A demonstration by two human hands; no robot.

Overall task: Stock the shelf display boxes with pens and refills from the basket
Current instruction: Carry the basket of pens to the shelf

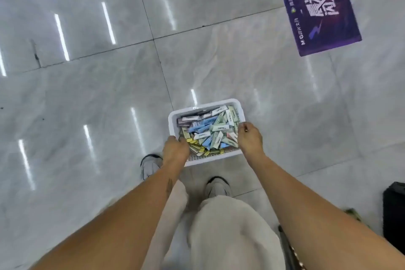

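A white plastic basket [205, 105] is held low over the glossy floor, in front of my legs. It is filled with several small pen and refill packs [209, 130] in blue, white, green, purple and gold. My left hand [175, 149] grips the basket's left rim near the front corner, fingers curled over the edge. My right hand [249, 138] grips the right rim. No shelf display boxes are in view.
Grey marble floor tiles [87, 94] spread all around. A purple floor sticker [315, 6] lies at the upper right. A black object [394, 206] stands at the right edge. My two shoes [151, 165] are just behind the basket.
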